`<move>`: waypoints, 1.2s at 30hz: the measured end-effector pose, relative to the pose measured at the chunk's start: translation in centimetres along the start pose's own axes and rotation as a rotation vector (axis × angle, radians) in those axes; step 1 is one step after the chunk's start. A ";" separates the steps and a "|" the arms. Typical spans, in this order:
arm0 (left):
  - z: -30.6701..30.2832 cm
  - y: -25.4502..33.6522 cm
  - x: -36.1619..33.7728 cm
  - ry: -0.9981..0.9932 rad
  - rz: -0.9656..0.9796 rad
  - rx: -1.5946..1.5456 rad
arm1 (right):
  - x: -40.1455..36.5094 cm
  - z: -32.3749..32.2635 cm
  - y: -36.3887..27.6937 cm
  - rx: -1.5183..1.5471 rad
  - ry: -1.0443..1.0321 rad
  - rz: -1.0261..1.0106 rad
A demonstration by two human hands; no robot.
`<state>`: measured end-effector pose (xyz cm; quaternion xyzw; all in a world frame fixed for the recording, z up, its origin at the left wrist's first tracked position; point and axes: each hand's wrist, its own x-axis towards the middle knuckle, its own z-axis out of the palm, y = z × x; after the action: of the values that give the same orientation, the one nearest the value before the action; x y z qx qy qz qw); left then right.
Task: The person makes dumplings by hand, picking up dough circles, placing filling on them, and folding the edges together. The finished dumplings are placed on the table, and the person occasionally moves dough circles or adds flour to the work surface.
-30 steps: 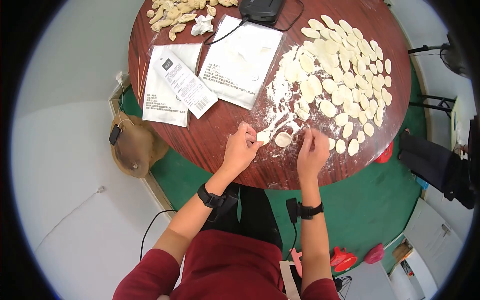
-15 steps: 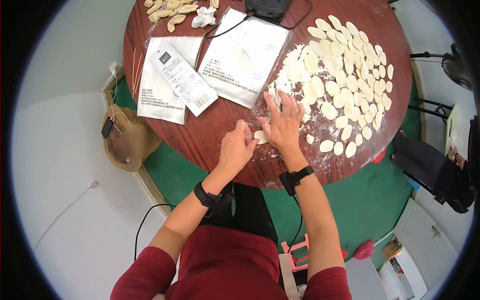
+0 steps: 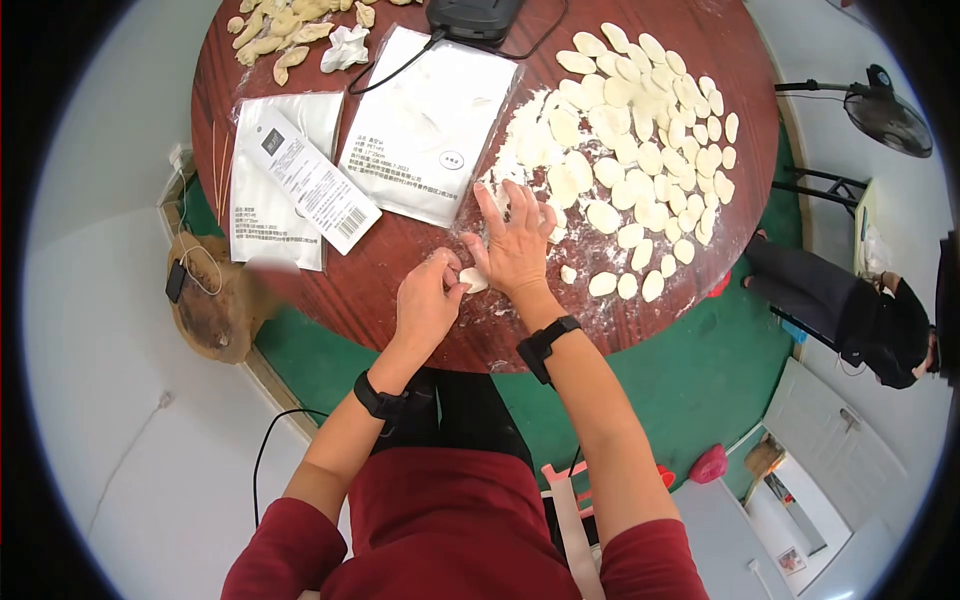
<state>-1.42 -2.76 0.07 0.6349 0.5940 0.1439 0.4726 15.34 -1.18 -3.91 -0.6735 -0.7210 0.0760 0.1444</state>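
My left hand [image 3: 428,298] is pinched at the left edge of a small flat dough round [image 3: 475,280] near the table's front edge. My right hand [image 3: 516,250] lies with fingers spread, palm down, its thumb close to the top right of that round. Beyond its fingertips, white flour [image 3: 520,145] covers the table. To the right lie many flattened dough rounds [image 3: 650,187], some overlapping. A small dough lump [image 3: 568,274] sits just right of my right wrist.
On the round wooden table [image 3: 390,300] lie two silvery packets [image 3: 415,130], one under a white labelled card [image 3: 315,185]. A black device [image 3: 470,18] with a cable, crumpled tissue [image 3: 345,48] and shaped dough pieces [image 3: 285,30] are farther back. Another person [image 3: 830,300] is at right.
The head view has shifted, so the table and its contents appear farther left. Both hands keep nearly the same pose around the dough round.
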 end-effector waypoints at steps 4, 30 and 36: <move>0.3 0.0 -0.3 0.034 0.068 0.017 | 0.2 -0.1 -0.2 0.017 0.047 0.066; 1.5 0.9 -0.8 0.199 0.269 -0.077 | -0.9 -1.3 -0.4 0.386 0.403 0.137; 2.4 2.5 0.0 -0.228 0.078 -0.326 | -1.0 -2.9 -0.9 0.695 0.583 0.501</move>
<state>1.94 -3.45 0.77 0.5848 0.4803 0.1836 0.6274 15.42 -2.45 -1.03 -0.7310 -0.3997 0.1523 0.5317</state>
